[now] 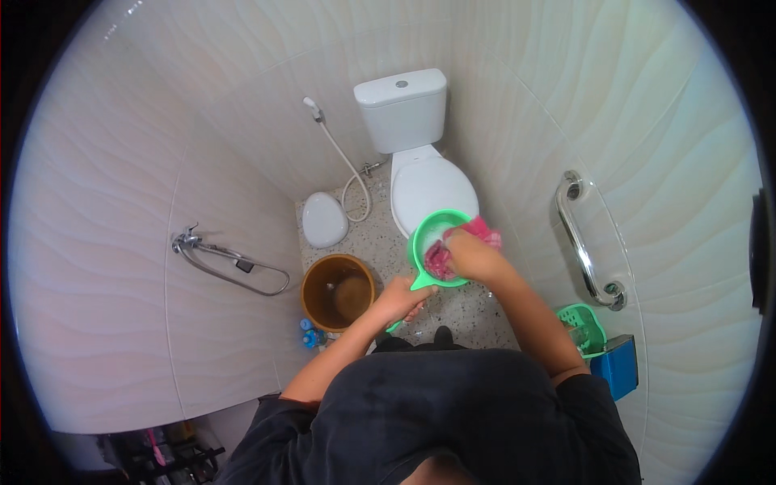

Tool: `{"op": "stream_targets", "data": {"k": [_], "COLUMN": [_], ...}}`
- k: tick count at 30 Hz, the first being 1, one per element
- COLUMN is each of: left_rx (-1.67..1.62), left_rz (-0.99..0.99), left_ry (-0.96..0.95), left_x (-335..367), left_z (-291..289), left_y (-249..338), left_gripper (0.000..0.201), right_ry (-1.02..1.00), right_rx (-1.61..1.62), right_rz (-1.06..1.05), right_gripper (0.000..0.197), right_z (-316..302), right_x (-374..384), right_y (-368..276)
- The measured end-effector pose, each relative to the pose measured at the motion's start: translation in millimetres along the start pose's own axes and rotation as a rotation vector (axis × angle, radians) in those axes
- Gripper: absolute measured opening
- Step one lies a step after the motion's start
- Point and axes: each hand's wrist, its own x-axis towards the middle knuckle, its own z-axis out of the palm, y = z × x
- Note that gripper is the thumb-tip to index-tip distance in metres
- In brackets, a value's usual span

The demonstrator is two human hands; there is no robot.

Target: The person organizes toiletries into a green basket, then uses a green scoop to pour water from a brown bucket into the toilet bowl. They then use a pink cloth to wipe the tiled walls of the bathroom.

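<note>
My left hand (398,300) is wrapped round the handle of a green water dipper (418,239), which it holds up in front of the toilet (428,190). Whitish, sudsy-looking liquid shows inside the dipper. Over its right side, my right hand (471,255) grips a pink cloth (439,260). Part of that cloth bunches down inside the dipper, and another part spreads out over the far right rim. The right fingertips are partly hidden by the cloth. The toilet's white lid is down, just beyond the dipper.
On the speckled floor to the left stand a brown bucket (311,301), blue bottles (309,333) and a white oval lid-like piece (325,220). A bidet hose (343,155) hangs behind. Along the right wall are a metal grab bar (575,234), a green basket (588,325) and a blue box (618,368).
</note>
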Motion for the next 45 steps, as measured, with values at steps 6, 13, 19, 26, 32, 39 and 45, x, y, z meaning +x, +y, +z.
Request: {"op": "stream_targets", "data": {"k": [6,13,19,26,32,39,45], "left_rx": [-0.047,-0.146,-0.149,-0.158,-0.199,-0.289,-0.369], "left_rz": [0.014,-0.032,0.025,0.039,0.043,0.095,0.065], "left_ry": [0.04,0.085,0.057,0.12,0.266,0.383,0.521], "left_x": [-4.4,-7.1,6.2,-8.3,-49.8,-92.2,-143.2], "left_z": [9.3,3.8,20.2,11.3,-6.6,-40.3,-80.1], "left_y": [-12.8,-25.0,-24.2,-33.5,-45.9,-86.8,-109.9], "left_gripper": [0.026,0.024,0.024,0.024,0.027,0.028,0.034], "right_ry": [-0.034,-0.134,-0.3,-0.138,-0.141,-0.362,-0.493], "right_rx": [-0.468,-0.36,-0.384,0.352,1.358,1.025,0.481], "right_rz": [0.044,0.032,0.059,-0.007,0.127,-0.152,-0.1], "right_gripper": [0.026,0.029,0.034,0.03,0.033,0.022,0.016], "right_z": [86.8,61.3,61.0,25.4,20.1,87.2,144.7], "right_x": [21.7,20.3,16.3,22.0,15.4,49.0,68.0], "right_y": [16.4,-11.0,32.3,-0.5,-48.4,-95.4,-196.6]}}
